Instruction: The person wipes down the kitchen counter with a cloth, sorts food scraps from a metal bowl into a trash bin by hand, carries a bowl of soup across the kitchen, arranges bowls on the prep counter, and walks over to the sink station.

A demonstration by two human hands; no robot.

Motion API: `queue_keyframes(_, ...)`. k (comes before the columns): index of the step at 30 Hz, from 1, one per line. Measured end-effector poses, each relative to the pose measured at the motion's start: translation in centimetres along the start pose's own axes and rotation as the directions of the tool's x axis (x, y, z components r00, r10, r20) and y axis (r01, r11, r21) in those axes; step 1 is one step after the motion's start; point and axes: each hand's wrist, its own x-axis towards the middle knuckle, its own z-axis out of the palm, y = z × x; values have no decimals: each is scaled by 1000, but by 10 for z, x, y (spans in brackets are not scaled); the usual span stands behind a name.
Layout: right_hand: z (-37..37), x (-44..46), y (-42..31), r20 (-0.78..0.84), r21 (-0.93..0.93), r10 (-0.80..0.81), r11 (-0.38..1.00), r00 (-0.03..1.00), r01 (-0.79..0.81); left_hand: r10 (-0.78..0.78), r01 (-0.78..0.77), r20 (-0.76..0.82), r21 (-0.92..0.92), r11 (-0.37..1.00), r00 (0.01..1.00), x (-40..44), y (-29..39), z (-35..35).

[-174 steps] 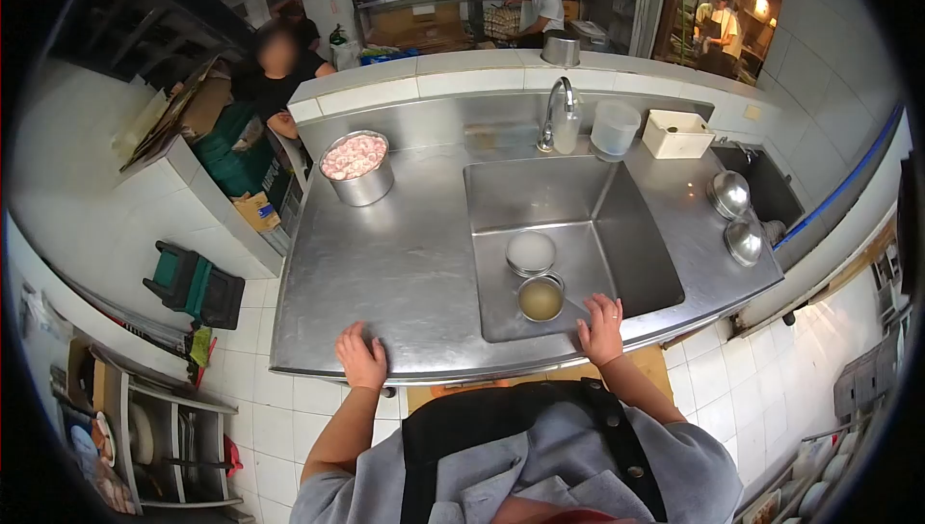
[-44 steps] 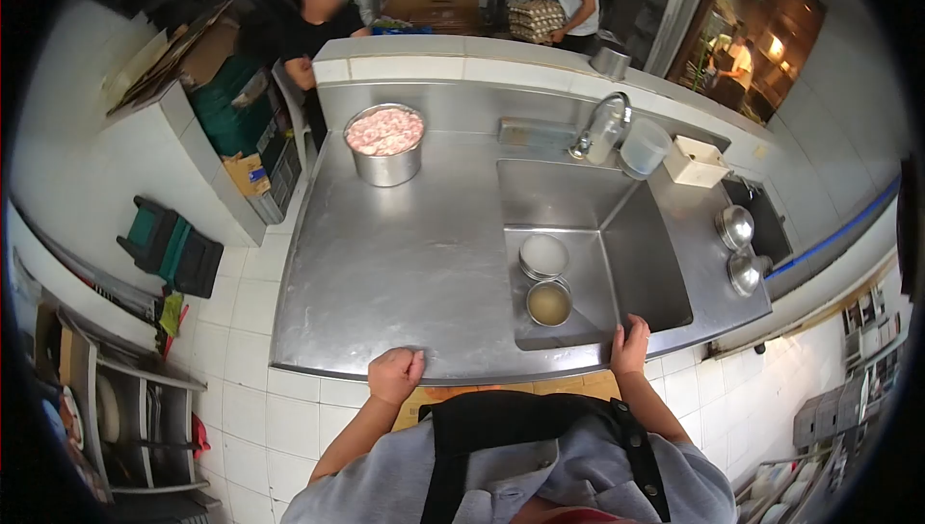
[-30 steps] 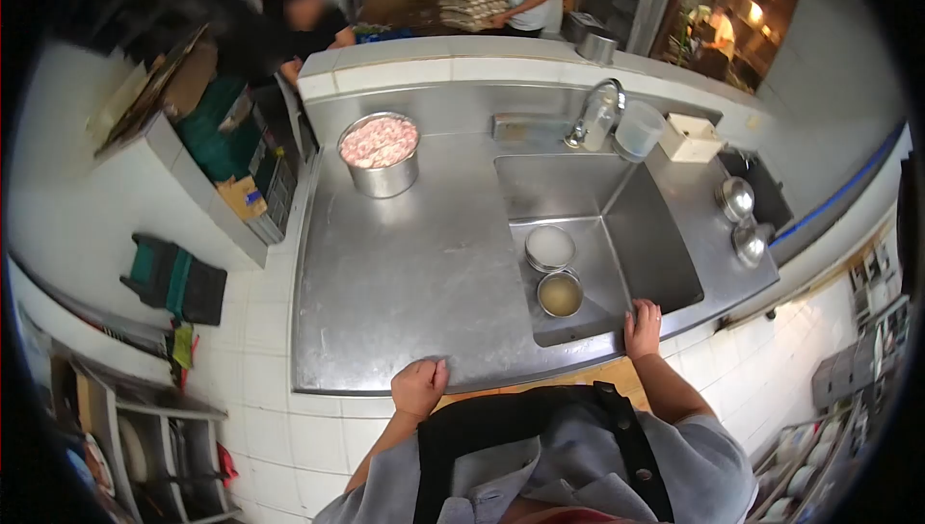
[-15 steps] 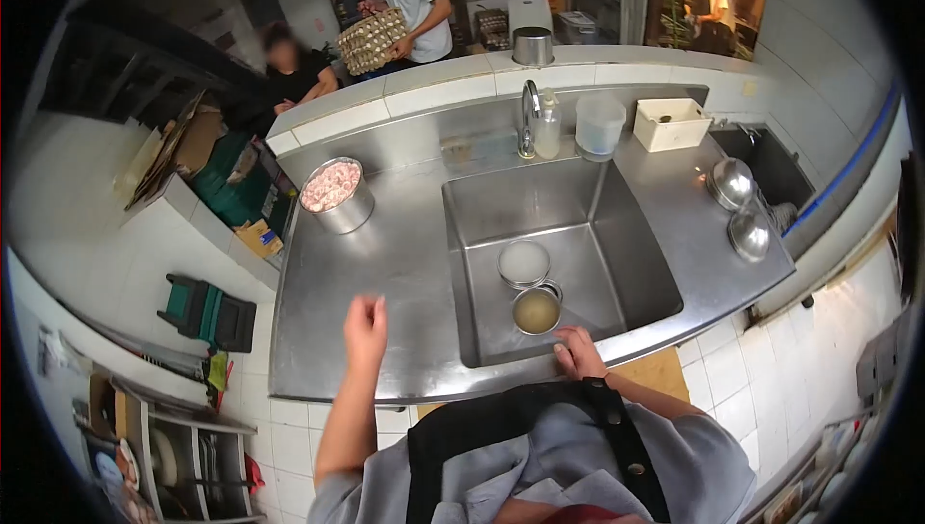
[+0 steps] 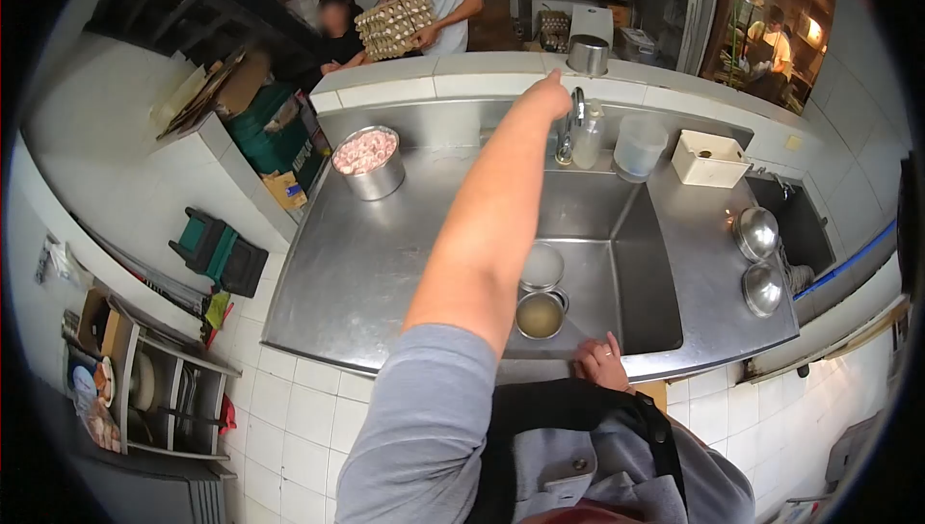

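Observation:
My left hand reaches far forward above the faucet, one finger stretched out towards the low wall and the others bent; nothing shows in it. Fingers apart, my right hand rests at the front edge of the steel sink and holds nothing. In the basin, just beyond that hand, sit a metal bowl of cloudy yellowish liquid and a round container with whitish contents. My left forearm hides part of the counter and basin. A metal pot of pale pink pieces stands at the back left.
Behind the faucet are a pump bottle, a clear tub and a white box. Metal bowls lie at the right. Beyond the tiled wall, a person holds stacked egg trays; another person in black is beside them.
My left hand has gone from above the counter's left part to forward over the faucet. My right hand's fingers are more spread. The person with the egg trays came across from farther right.

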Motion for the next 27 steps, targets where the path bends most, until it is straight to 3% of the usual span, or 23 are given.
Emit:
queue_keyframes(4,-1,2,-3,15,-42,49,998,999,-48,-106,104,75,27,994,992,-6,-6,-2)
queue_keyframes(10,-10,9,-13,16,-94,118,989,993,-116,-50,49,23,51,997,998,-7,-31,-23)
queue_keyframes(27,-5,10,-23,-38,-198,235,951,971,-238,-37,35,62,22,999,997,-25,-54,-44)
